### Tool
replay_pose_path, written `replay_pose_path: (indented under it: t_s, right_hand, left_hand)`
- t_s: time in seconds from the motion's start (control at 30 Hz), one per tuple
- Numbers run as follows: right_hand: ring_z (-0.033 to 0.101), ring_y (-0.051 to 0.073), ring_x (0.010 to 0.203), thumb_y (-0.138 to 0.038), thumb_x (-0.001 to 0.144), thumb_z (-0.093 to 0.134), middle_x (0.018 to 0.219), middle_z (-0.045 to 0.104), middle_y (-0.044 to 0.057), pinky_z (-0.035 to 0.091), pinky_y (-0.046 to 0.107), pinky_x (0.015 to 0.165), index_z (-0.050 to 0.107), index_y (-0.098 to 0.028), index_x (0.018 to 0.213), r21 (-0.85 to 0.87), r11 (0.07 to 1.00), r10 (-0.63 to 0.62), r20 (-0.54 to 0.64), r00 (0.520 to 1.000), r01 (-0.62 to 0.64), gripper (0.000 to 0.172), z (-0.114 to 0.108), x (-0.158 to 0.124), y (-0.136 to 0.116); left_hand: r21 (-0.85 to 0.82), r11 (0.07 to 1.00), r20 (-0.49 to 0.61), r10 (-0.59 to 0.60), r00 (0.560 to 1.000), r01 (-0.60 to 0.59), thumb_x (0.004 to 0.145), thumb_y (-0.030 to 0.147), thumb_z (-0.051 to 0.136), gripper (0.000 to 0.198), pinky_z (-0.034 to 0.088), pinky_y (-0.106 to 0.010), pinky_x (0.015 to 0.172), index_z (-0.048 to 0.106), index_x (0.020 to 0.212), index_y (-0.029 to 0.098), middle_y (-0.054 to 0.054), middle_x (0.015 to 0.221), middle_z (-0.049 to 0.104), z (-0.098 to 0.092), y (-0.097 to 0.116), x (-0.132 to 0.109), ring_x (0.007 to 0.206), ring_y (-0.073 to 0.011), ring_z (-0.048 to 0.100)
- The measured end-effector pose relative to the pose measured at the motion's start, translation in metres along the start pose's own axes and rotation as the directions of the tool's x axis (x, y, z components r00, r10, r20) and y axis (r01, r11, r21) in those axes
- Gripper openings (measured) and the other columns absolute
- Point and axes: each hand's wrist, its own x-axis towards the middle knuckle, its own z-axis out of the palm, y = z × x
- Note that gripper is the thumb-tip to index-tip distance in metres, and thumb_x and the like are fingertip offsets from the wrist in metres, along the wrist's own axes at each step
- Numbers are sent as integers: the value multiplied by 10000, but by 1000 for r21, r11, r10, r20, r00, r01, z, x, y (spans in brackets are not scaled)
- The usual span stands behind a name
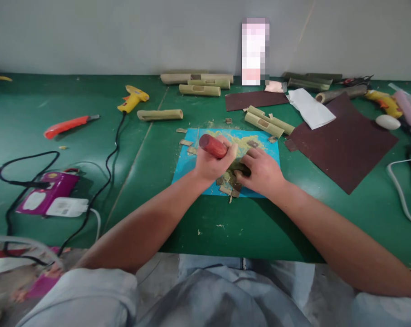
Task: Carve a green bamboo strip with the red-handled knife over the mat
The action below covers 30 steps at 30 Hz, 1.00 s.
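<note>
My left hand is closed around the thick red handle of a tool, whose working end is hidden below the fist. Beside it, my right hand grips a short dark green bamboo tube, mostly covered by the fingers. Both hands are over a blue mat strewn with pale yellow shavings. Small cut bamboo chips lie just below the hands, and more chips lie at the mat's left edge.
Slotted bamboo tubes lie toward the wall, with another pair right of the mat. On the left are a yellow glue gun, a red utility knife and a purple power strip. Brown sandpaper lies right.
</note>
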Motion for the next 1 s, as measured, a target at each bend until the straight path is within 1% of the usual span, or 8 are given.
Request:
replay_pose_path:
  t_s: [0.1,0.17,0.3,0.4,0.5,0.67,0.83,1.0]
  right_hand:
    - [502,227,821,-324,862,567,864,602,105,398,352,740,671,-165,813,4,1000,3,-18,1000,-3,196,2,-1,-1]
    - [497,226,813,-309,846,582,856,604,102,389,350,725,677,-163,836,6,1000,-4,-40,999,4,175,5,-1,-1]
    - [488,217,793,-319,863,594,829,601,85,378,344,716,661,-175,823,31,999,-26,-63,998,28,164,8,1,2]
    - [494,217,803,-365,897,592,822,597,82,375,344,718,638,-184,783,63,997,-36,-52,998,40,219,7,3,4]
    - [500,217,821,-370,900,601,831,591,76,367,343,724,624,-191,775,87,996,-27,-47,999,31,219,7,4,6]
    - [495,213,817,-362,899,600,814,575,65,363,342,730,597,-201,748,112,993,-12,-52,999,18,221,8,4,6]
    - [507,221,818,-355,888,581,828,597,79,359,344,718,611,-195,772,82,996,-20,-57,998,24,200,10,6,5]
    - [516,222,789,-355,863,574,821,615,81,344,344,697,644,-186,824,3,999,-37,-38,999,37,187,15,8,3]
  left_hand:
    - [-1,1000,-23,15,1000,-15,886,344,655,312,447,-292,570,509,643,214,31,587,504,2,-2,2,539,-118,476]
    - [-14,999,-42,50,998,-51,887,337,657,327,445,-287,554,497,631,212,34,573,495,3,-2,3,524,-114,474]
    - [-26,996,-64,87,994,-89,884,322,683,341,470,-288,570,491,624,212,29,588,509,5,-3,5,539,-120,504]
    - [-24,996,-81,83,993,-85,871,292,697,304,494,-295,598,512,642,214,23,606,529,7,-4,6,566,-131,534]
    - [-24,998,-108,59,992,-62,855,271,695,277,513,-297,623,513,654,216,21,622,539,9,-5,6,591,-138,555]
    - [-30,998,-107,52,993,-55,847,253,688,279,496,-299,627,494,648,215,25,636,515,12,-5,7,592,-130,528]
    - [-52,997,-112,53,992,-59,821,230,697,301,476,-306,612,471,623,216,27,625,480,14,-4,7,588,-130,499]
    - [-59,998,-126,-25,992,18,814,253,692,289,484,-299,610,474,628,218,27,619,487,14,-4,5,582,-128,497]
